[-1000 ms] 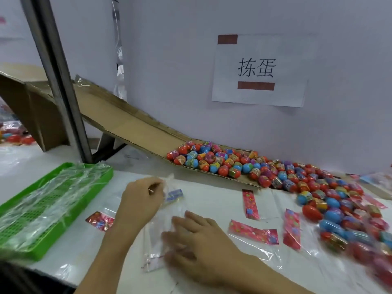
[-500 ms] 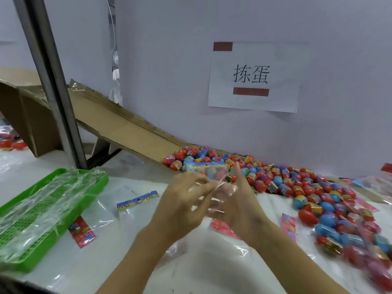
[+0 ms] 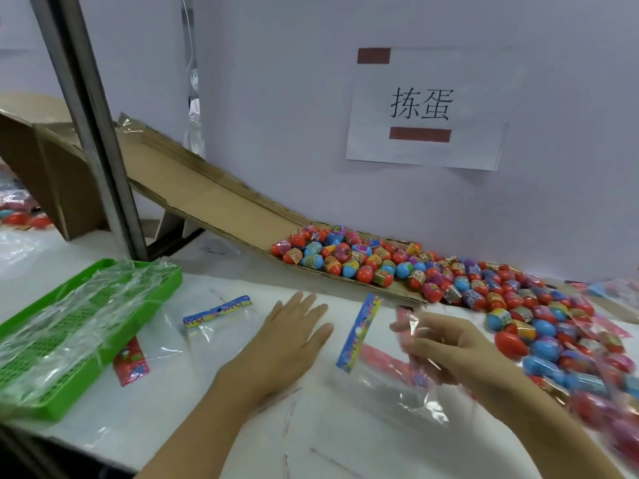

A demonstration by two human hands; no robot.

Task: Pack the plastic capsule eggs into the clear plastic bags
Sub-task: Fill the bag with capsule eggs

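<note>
Plainly at the bag-readying step, no egg yet inside. Right hand (image 3: 446,347), fingers curled, pinching a clear plastic bag (image 3: 390,382) with a blue printed header (image 3: 359,331), the bag partly lifted off the white table (image 3: 345,444) near the centre. Left hand (image 3: 294,337) flat, fingers straight and spread, holding nothing, resting on or just above the table left of that bag; contact hard to tell.

Next move, by judgement: mouth of the held bag to be parted, likely with help from the left hand, then a reach right and far for an egg. Thin film, probably clingy and slippery, so a firm pinch near the header called for.

Counts. Capsule eggs (image 3: 449,281): far too many to number, dozens at least, red, blue and mixed, spilling from the foot of a cardboard chute (image 3: 207,202) at far centre down along the right edge. Blue-headed bags: two seen, the held one and another (image 3: 217,311) lying flat to the left. Red-headed bags: one (image 3: 131,361) just beside the green tray (image 3: 166,281), one more under the held bag, others half hidden among the eggs on the right; total unclear. Green tray: one, at near left, holding crumpled clear film. One paper sign (image 3: 425,108) on the far wall, one metal post (image 3: 90,126) at far left.
</note>
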